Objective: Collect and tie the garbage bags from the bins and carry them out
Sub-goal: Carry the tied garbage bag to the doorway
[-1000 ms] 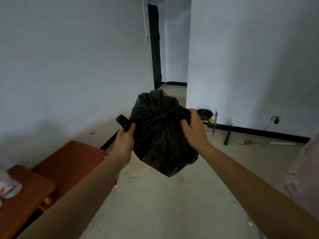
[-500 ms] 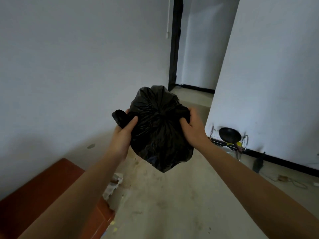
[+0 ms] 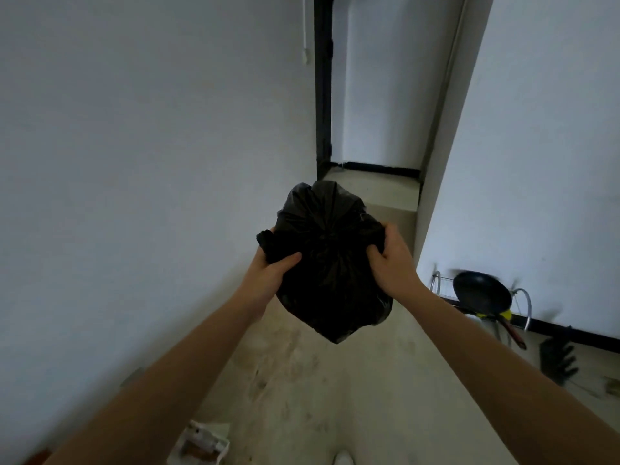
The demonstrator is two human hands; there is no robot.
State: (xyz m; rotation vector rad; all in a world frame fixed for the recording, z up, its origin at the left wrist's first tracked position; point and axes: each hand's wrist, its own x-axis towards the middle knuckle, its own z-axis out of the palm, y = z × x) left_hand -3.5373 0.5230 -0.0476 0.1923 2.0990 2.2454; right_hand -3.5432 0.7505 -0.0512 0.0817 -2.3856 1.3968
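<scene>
While both hands clamp the bag (image 3: 330, 263), left (image 3: 268, 275) and right (image 3: 391, 263), it looks soft and slippery, so pinch the gathered ears

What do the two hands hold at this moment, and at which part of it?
Both hold one black garbage bag in the air. The left hand has its grip on the bag's left side, the right hand on its right side, near the gathered top.

Floor (image 3: 335, 397): pale concrete, stained and scuffed. Crumpled white litter (image 3: 201, 444) lay on it at the near left; well to the right of the litter, by the wall, stood a wire rack (image 3: 526, 307) holding a black frying pan (image 3: 481, 293).
</scene>
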